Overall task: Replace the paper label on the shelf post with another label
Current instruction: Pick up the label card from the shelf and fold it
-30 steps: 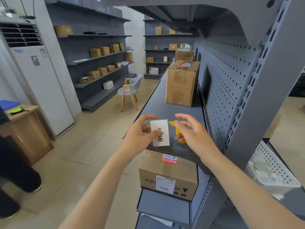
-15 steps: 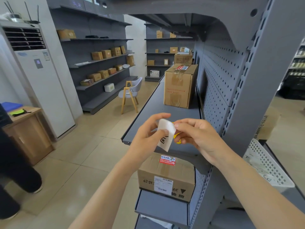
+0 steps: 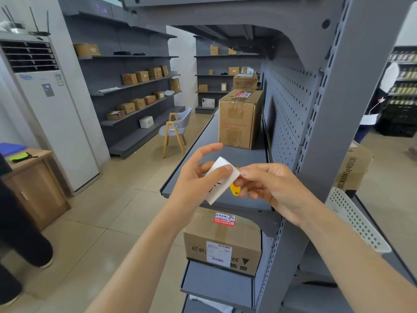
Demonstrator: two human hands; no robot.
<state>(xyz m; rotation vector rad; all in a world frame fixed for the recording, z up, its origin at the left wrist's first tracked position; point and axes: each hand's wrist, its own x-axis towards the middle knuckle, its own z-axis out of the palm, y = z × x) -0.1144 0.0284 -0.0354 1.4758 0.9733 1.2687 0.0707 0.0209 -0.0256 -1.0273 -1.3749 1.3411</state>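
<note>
A white paper label (image 3: 222, 180) with black marks is held in front of the grey shelf. My left hand (image 3: 198, 180) pinches it, thumb across its face. My right hand (image 3: 270, 188) grips its upper right corner with fingertips, and the label bends there. A small yellow tool (image 3: 233, 190) shows below the label, under my right hand's fingers. The grey slotted shelf post (image 3: 334, 123) rises at the right, just beyond my right hand. I see no label on the post's visible face.
A tall cardboard box (image 3: 239, 118) stands on the shelf board (image 3: 203, 141) behind my hands. Another taped box (image 3: 222, 241) sits on the shelf below. A white perforated basket (image 3: 358, 220) is right of the post. A person's dark legs (image 3: 20, 240) are at the left.
The label was flat and facing me a second ago. Now it is tilted and bent, with my right hand's fingers closed on its corner. Both hands rose slightly.
</note>
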